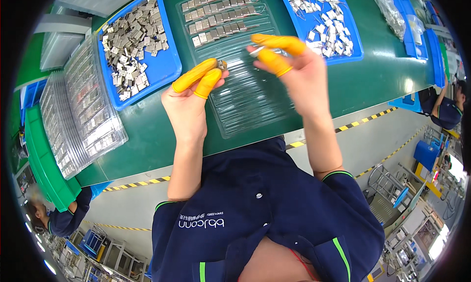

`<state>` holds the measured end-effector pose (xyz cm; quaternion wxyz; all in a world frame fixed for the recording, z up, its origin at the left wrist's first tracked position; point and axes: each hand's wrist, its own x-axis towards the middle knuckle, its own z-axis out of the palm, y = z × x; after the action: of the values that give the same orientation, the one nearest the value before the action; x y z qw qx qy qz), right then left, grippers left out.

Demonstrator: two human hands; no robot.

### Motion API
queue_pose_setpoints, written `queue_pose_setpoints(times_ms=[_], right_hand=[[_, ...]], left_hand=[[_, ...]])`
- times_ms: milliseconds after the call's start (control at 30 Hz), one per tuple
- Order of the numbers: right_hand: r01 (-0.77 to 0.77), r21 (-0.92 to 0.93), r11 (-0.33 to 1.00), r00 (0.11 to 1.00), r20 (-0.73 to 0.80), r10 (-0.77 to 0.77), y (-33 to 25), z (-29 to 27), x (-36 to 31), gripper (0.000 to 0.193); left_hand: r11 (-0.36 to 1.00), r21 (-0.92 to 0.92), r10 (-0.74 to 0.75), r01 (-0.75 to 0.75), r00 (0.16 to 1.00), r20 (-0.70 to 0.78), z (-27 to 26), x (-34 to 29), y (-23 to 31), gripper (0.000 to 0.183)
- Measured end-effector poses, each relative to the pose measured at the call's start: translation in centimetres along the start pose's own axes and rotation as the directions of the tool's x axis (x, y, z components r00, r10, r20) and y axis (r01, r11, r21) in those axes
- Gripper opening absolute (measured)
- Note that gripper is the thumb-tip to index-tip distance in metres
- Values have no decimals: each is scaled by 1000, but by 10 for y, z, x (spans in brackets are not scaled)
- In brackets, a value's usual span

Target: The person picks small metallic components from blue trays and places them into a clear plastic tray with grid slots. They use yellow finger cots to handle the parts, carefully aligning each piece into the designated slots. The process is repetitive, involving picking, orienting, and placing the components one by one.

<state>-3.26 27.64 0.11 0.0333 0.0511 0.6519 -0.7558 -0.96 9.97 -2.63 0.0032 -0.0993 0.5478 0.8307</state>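
My left hand (pixel 189 98), with yellow finger cots on thumb and forefinger, pinches a small metal housing (pixel 222 64). To its right, my right hand (pixel 301 73) is raised over the work tray and slightly blurred. Between its yellow-covered fingertips is a small white connector (pixel 255 50); its finer detail is smeared. Beneath both hands lies a clear ribbed plastic tray (pixel 245 105). Rows of assembled metal-and-white pieces (pixel 218 11) fill its far slots, some with thin wires sticking out at the right.
A blue tray (pixel 169 71) of loose metal housings lies left, another blue tray (pixel 354 46) of white wired connectors right. Stacked clear trays (pixel 83 105) and a green bin (pixel 44 159) stand far left. A plastic bag (pixel 390 12) sits far right. Other people work at both sides.
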Motion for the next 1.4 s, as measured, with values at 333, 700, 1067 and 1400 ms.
queue_pose_setpoints(times_ms=[333,700,1067,1400], right_hand=[[-97,20,995,995,8,97,14,15,-5,19],[-47,-139,989,988,139,66,5,3,-2,17],[-528,75,846,757,494,429,4,-18,6,35],[-170,-43,985,936,305,175,2,-4,13,14]], left_hand=[[999,-4,-43,43,996,-76,5,-2,-8,30],[984,171,-49,49,999,-7,5,-2,1,24],[966,-2,-243,259,909,338,-1,-3,14,21],[977,-22,-206,211,969,140,13,-5,-1,39]])
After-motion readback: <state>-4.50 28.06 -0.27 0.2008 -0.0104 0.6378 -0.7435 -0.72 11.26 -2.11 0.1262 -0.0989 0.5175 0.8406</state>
